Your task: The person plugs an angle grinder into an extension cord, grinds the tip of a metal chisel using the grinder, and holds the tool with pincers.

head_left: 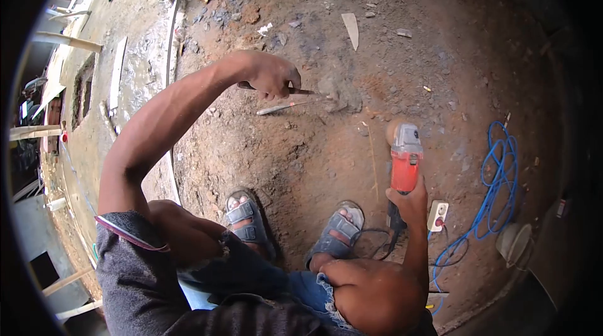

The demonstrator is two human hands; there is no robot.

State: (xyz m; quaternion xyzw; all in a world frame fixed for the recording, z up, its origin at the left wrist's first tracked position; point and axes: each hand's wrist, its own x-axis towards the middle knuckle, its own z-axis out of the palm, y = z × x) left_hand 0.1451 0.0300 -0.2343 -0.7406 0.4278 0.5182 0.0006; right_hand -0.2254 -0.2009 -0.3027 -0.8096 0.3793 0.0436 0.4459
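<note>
At the dirt floor's (326, 160) left edge runs a long pale strip (170, 37). Right of it, the left hand (271, 77) has its fingers clamped on a slim dark tool (304, 92), above the floor's middle. The right hand's (411, 204) fingers wrap a red grinder (404, 171); beside them lies a white socket block (437, 215), then, toward the right edge, tangled blue cable (500, 173).

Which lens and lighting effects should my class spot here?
Head view: a curved black border suggests fisheye distortion; head view: pale sheen marks the wet-looking grey ground at left, while beyond the tangled blue cable it darkens; head view: the red-and-grey power tool looks fairly sharp.
</note>
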